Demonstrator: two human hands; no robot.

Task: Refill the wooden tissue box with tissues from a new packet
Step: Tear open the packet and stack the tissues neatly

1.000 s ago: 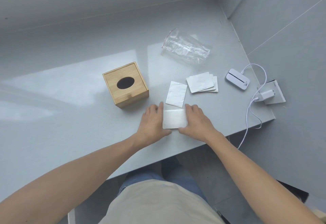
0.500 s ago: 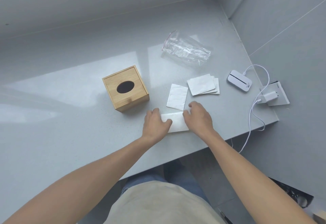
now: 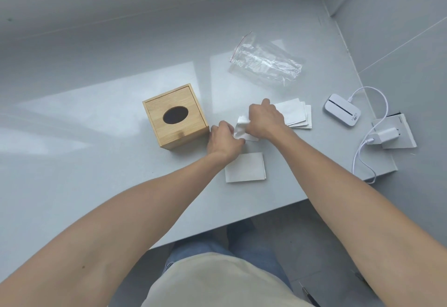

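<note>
Left hand (image 3: 223, 141) and right hand (image 3: 266, 119) outstretched, close together, fingers (image 3: 238, 140) pinched shut

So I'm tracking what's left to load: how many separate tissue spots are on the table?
3: a folded tissue nearest the table edge, one tissue held between both hands, and a fanned stack behind the right hand, sheet count unclear.

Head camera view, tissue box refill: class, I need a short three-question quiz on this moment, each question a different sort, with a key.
1. True or false: tissue pokes out of the oval hole of the wooden tissue box.
2. Which lies nearest the person? A the folded tissue B the tissue stack C the plastic bag
3. What are the left hand and right hand both gripping?

Key: 1 false. 2 A. 3 a crumpled tissue, beside the box.
</note>
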